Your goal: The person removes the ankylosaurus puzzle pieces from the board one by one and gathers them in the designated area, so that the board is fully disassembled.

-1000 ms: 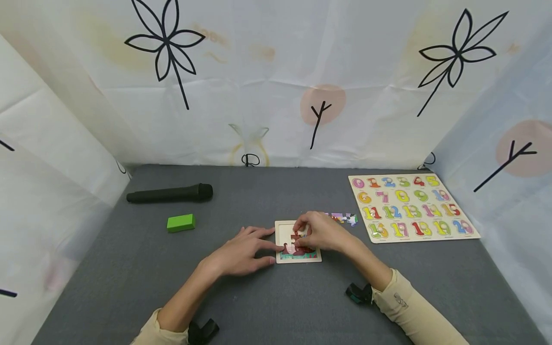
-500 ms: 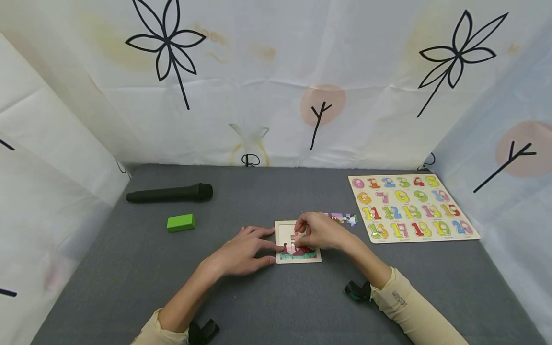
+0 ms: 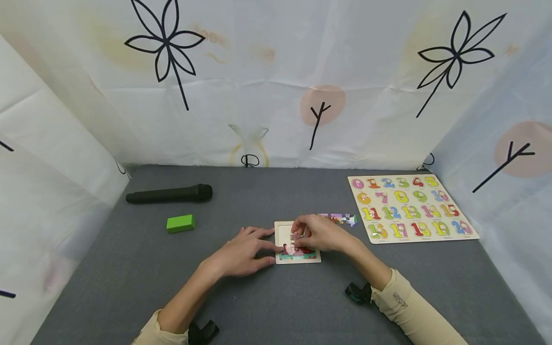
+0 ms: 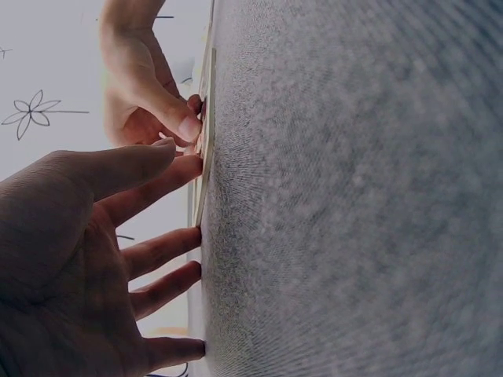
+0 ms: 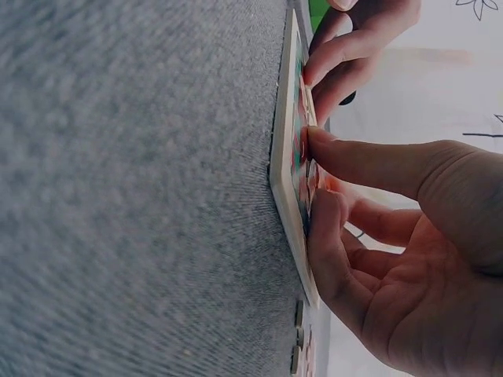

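Note:
A small wooden jigsaw board (image 3: 298, 261) lies in the middle of the table, its lower part filled with red, pink and teal picture pieces. Over its middle my right hand (image 3: 322, 232) pinches a reddish jigsaw piece (image 3: 295, 236) between thumb and fingers. In the right wrist view the thumb tip and fingers are right at the picture surface, and they hide most of the piece. My left hand (image 3: 244, 252) is spread along the board's left side, one finger resting on the picture; the left wrist view shows these straight fingers (image 4: 161, 253) with nothing held.
Loose jigsaw pieces (image 3: 346, 219) lie behind my right hand. A number puzzle board (image 3: 411, 236) stands at the right back. To the left are a black microphone (image 3: 168, 194) and a green block (image 3: 180, 224). White cloth walls enclose the grey table (image 3: 258, 306).
My right hand has shifted very slightly at the board, still pinching the piece, which looks paler than a second ago. My left hand stays in place.

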Demonstrator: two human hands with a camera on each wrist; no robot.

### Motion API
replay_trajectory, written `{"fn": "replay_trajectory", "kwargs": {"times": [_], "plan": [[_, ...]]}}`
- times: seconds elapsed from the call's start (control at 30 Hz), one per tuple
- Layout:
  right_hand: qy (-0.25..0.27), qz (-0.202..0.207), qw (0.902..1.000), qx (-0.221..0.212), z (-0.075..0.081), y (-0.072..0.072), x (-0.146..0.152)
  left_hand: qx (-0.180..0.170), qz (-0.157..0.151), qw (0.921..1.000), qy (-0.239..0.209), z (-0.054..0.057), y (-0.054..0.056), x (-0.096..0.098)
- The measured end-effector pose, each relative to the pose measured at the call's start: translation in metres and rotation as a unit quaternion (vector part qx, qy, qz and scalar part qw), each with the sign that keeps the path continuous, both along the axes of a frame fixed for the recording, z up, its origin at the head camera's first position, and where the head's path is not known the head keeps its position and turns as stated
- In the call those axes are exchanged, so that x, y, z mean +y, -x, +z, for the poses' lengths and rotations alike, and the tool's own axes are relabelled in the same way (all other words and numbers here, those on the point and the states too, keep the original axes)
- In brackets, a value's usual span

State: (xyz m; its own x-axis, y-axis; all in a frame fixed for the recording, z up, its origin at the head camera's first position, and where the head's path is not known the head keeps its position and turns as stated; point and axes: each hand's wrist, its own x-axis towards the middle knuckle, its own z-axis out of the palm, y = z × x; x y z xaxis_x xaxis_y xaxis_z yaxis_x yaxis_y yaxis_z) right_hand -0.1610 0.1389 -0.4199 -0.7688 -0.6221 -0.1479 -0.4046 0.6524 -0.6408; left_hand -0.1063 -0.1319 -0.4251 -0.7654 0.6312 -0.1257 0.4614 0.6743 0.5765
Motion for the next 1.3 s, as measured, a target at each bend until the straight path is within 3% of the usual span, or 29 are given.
{"fn": "replay_trajectory", "kwargs": {"times": [0.1,0.13,0.37,0.57,0.7,1.03,1.3], "plan": [[0.010,0.003,0.9999,-0.008,0.000,0.000,0.001,-0.002,0.003,1.0000,0.004,0.000,0.000,0.000],[0.014,0.006,0.9998,-0.010,0.001,0.000,0.001,-0.008,0.007,0.9999,0.006,0.005,-0.002,0.001],[0.065,0.014,0.9972,-0.035,-0.002,0.001,0.010,-0.013,0.007,0.9998,0.014,0.003,-0.002,0.002],[0.137,0.041,0.9874,-0.067,-0.006,0.006,0.022,-0.016,0.012,0.9995,0.023,0.002,-0.001,0.002],[0.162,0.038,0.9819,-0.090,-0.003,0.006,0.029,-0.019,0.017,0.9994,0.024,0.002,-0.001,0.003],[0.185,0.014,0.9758,-0.116,0.005,0.004,0.058,-0.024,0.021,0.9992,0.022,0.003,-0.001,0.003],[0.161,-0.030,0.9803,-0.111,0.007,0.008,0.090,-0.026,0.025,0.9991,0.021,0.004,-0.001,0.004]]}}
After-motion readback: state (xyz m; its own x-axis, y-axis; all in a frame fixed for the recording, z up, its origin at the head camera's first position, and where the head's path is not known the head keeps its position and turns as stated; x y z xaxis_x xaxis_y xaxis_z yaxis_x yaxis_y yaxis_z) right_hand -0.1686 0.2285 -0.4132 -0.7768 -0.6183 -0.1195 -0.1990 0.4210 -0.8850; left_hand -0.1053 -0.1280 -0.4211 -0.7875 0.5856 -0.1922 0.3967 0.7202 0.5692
